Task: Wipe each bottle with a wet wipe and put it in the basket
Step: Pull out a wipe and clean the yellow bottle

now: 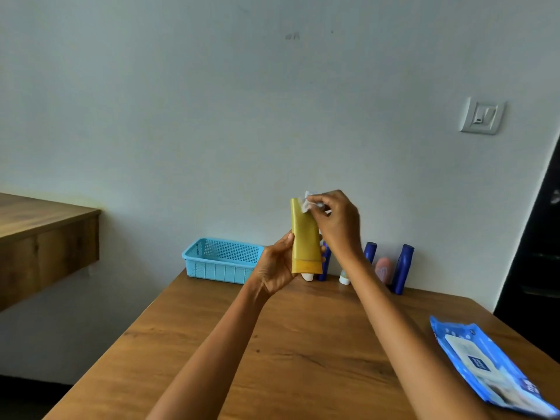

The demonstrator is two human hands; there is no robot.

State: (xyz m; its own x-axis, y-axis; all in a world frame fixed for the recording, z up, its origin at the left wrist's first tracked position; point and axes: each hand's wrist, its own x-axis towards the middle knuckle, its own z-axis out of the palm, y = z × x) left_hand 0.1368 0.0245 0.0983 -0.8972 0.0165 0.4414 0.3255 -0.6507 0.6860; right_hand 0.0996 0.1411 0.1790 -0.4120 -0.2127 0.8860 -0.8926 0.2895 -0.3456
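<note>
Yellow tube wiped above the desk

The right hand (336, 219) pinches a wet wipe (307, 204) against the top of a yellow tube (304, 237), gripped low by the left hand (277, 265); behind, the blue basket (221, 262) sits on the desk (272, 344).

Soft, even daylight fills the room; the pale blue-grey painted wall (272, 101) is evenly lit; the brown wooden tabletop (272, 344) shows faint sheen, no hard shadows; wide-angle bending tilts edges at 3 o'clock; the blue plastic wipes packet (491, 365) blurs toward 4 o'clock.
</note>
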